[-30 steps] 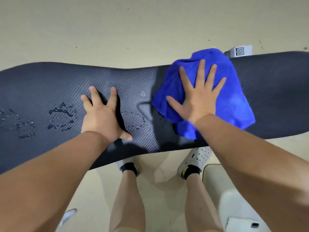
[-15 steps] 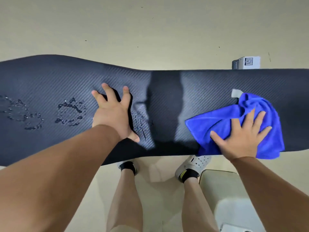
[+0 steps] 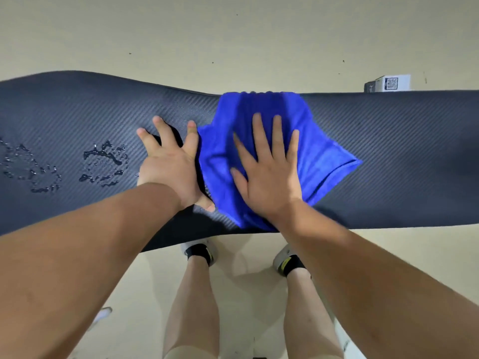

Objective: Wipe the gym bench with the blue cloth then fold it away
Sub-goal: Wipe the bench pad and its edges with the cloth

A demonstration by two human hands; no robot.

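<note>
On gym bench [image 3: 388, 141], ends cropped: right hand [image 3: 269, 177] flat on blue cloth [image 3: 321, 156], left hand [image 3: 171, 167] splayed.

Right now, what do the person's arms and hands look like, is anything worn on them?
Nothing worn. The left hand and right hand have no gloves, rings or watch in view. The left forearm and right forearm are uncovered, with no sleeve showing.
</note>
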